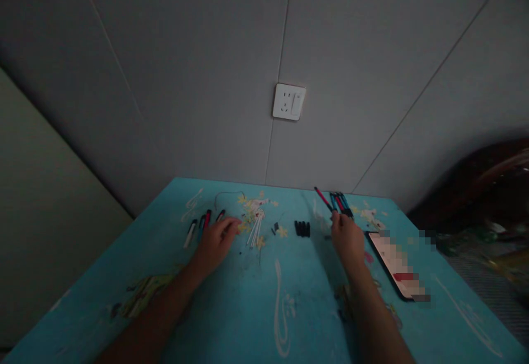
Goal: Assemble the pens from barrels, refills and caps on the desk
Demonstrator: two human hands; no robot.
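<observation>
My right hand (pixel 346 234) is closed round the lower end of a slim red-and-black pen (pixel 323 198), which points up and to the left. Just beyond that hand lies a group of blue, red and black pens (pixel 339 201). My left hand (pixel 215 242) rests low over the table with its fingers loosely bent and a gap by the thumb. Behind its knuckles the dark end of a pen barrel (pixel 221 215) shows, partly hidden. Left of it are a white barrel (pixel 190 234) and a red one (pixel 207 218). Thin white sticks (pixel 255 231) lie right of my left fingertips.
Several short black pieces (pixel 302 228) stand in a row mid-table, with small dark bits (pixel 275 228) to their left. A phone (pixel 392 265) lies right of my right forearm. The blue patterned tabletop (pixel 248 314) meets a grey wall with a socket (pixel 289 102).
</observation>
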